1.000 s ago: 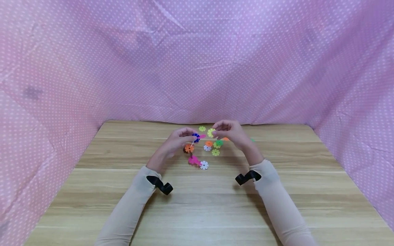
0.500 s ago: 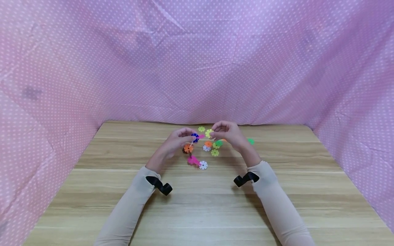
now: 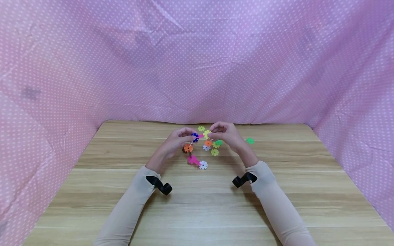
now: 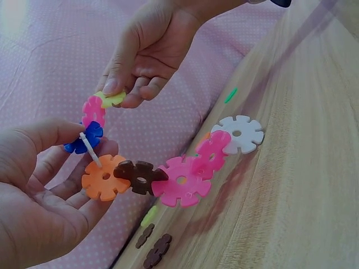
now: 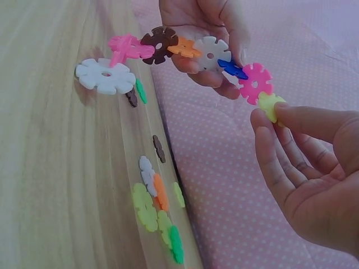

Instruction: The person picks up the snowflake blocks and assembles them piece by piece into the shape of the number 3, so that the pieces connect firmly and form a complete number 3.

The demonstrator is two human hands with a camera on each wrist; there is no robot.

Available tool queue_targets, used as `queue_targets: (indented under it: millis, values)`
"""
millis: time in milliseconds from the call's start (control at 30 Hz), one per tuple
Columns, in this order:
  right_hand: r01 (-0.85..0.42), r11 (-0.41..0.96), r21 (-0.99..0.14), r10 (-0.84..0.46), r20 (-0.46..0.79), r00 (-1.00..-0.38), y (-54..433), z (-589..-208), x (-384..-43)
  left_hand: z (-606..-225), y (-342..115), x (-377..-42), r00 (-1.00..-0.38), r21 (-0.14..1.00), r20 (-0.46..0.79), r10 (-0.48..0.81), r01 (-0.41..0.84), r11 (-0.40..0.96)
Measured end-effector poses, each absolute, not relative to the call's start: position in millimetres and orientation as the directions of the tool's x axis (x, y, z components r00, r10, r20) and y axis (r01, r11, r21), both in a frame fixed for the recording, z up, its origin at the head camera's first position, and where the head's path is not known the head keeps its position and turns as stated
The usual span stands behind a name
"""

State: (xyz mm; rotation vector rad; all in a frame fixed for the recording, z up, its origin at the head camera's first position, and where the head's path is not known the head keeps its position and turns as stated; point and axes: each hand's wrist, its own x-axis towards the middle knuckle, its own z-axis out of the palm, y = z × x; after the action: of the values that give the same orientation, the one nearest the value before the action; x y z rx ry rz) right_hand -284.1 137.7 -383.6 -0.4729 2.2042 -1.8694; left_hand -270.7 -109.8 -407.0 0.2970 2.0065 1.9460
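A chain of notched plastic snowflake discs hangs from my left hand point(image 3: 176, 141), whose thumb and fingers pinch the blue disc point(image 4: 95, 134). Below that disc run a white one point(image 5: 217, 49), an orange one point(image 4: 101, 188), a dark brown one point(image 4: 137, 169), two pink ones, and an end white disc point(image 4: 251, 133) low over the table. On the blue disc's other side sits a further pink disc point(image 5: 255, 75). My right hand point(image 3: 230, 136) pinches a yellow disc point(image 5: 270, 106) between thumb and fingertips, its edge meeting that pink disc's rim.
Several loose discs lie on the wooden table point(image 3: 197, 205) beyond and below the hands, among them a yellow one point(image 3: 214, 152), an orange one point(image 3: 208, 143) and brown ones point(image 4: 158, 251). One green disc point(image 3: 250, 140) lies farther right. Pink dotted cloth point(image 3: 197, 68) hangs around the table.
My right hand has moved left with the yellow disc, closing the gap to the pink disc. The green disc at the right now shows fully. My left hand has barely shifted.
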Motion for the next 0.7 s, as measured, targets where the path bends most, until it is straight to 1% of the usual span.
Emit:
queue_targets:
  millis: [100,367,567,700]
  values:
    - [-0.106,0.133,-0.985,-0.361,0.052,-0.931,137.0,-384.2,-283.9,-406.5,-109.4,-270.1,-0.923,0.996,-0.089,0.374,-0.081,0.036]
    - [-0.109,0.1,-0.989,-0.341,0.069,-0.937,132.9,-388.2,-284.5,-406.6,-107.1,-269.0,-0.921,0.996,-0.08,0.381,-0.057,0.071]
    - [-0.157,0.099,-0.983,-0.332,0.117,-0.936,131.5,-389.8,-283.7,-406.7,-107.4,-268.4,-0.919,0.995,-0.085,0.384,-0.057,0.086]
    - [-0.188,0.131,-0.973,-0.332,0.135,-0.934,131.2,-389.9,-282.5,-406.8,-108.8,-269.0,-0.908,0.994,-0.093,0.409,-0.063,0.088]
